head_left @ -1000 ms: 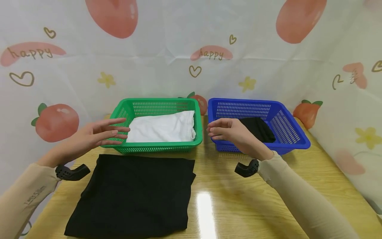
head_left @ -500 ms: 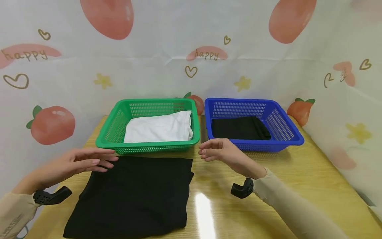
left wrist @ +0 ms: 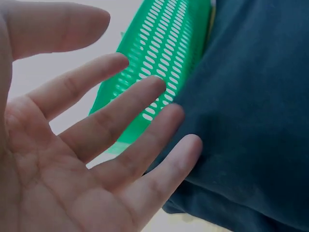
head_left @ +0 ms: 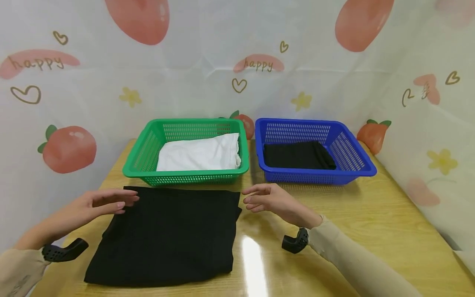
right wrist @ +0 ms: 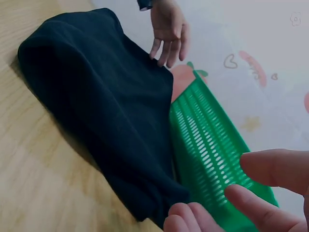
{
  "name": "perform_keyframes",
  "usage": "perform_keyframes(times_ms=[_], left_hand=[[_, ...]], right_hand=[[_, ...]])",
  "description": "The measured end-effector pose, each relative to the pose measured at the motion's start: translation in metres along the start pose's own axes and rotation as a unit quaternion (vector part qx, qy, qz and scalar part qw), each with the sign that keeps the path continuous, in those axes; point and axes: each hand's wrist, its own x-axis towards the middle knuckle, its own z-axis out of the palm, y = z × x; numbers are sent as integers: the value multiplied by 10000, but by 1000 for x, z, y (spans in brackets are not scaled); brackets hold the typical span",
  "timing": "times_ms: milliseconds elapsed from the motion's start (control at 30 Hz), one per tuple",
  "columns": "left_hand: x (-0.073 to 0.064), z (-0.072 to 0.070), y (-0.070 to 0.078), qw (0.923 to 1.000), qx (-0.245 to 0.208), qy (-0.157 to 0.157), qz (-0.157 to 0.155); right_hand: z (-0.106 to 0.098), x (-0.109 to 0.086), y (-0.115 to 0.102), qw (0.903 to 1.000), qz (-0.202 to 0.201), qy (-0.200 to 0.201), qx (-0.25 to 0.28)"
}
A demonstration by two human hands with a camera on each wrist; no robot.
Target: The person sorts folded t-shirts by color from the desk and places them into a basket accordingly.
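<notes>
A black folded cloth [head_left: 170, 235] lies flat on the table in front of the green basket. Beside its far left corner hovers my left hand [head_left: 94, 208], fingers loosely extended and holding nothing. The left wrist view shows the same hand [left wrist: 91, 150] palm up to the camera, fingers spread, with the dark cloth [left wrist: 251, 116] beyond the fingertips. At the cloth's far right corner is my right hand [head_left: 276, 203], relaxed, thumb apart from the fingers. In the right wrist view its fingertips [right wrist: 186, 217] overlap the cloth's corner.
Behind the cloth stands a green basket [head_left: 135, 168] with a folded white cloth [head_left: 198, 153] in it. To its right, a blue basket [head_left: 356, 165] holds a folded black cloth [head_left: 297, 155]. A printed curtain [head_left: 200, 37] closes off the back and sides of the wooden table [head_left: 334, 222].
Both hands have come down from in front of the baskets toward the far corners of the black cloth, the left also shifting left. The cloth and baskets stay put.
</notes>
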Motion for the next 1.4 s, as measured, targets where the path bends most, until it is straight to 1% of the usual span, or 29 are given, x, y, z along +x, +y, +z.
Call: perform_keyframes(times_ms=[200,267,333,400,500,533,600,667,767,900,933,1033,1133,1200,1267,1333,1400], left_hand=[[0,-2,-10,9975,504,494,13],[-3,-3,-14,9953,691,679,-89],[-6,-5,-19,9935,816,742,-272],[-9,-6,-21,9933,768,603,-611],[-7,-8,-23,9923,580,53,-1089],[-6,-8,-23,9913,491,-110,-1220],[-4,-7,-24,9894,360,-344,-1364],[-3,-7,-26,9892,346,-427,-1361],[-3,-8,-29,9905,287,-500,-1250],[-5,-10,-32,9905,93,-613,-1229],[-5,-9,-32,9901,50,-608,-1263],[-2,-6,-31,9862,-53,-670,-1516],[3,-2,-30,9851,-87,-607,-1604],[5,0,-29,9859,-153,-524,-1581],[7,2,-28,9882,-261,-404,-1457],[7,4,-28,9900,-346,-340,-1323],[7,6,-27,9911,-311,-300,-1257]], right_hand=[[-1,2,5,9987,240,-145,415],[0,4,8,9978,375,-157,514],[2,5,11,9965,517,-190,623],[4,6,13,9951,658,-189,708],[8,8,15,9936,835,-131,754],[9,8,15,9932,893,-101,743],[11,7,14,9925,989,-68,714],[13,6,13,9922,1069,-41,638],[14,5,11,9916,1118,-109,637],[14,9,11,9882,1172,-413,897],[15,11,12,9862,1209,-511,1008],[19,18,16,9794,1289,-761,1353],[29,26,22,9733,1322,-823,1689],[39,32,24,9748,1240,-696,1720],[50,37,26,9799,1097,-453,1603],[59,41,27,9867,934,-130,1323],[65,44,27,9920,794,190,967]])
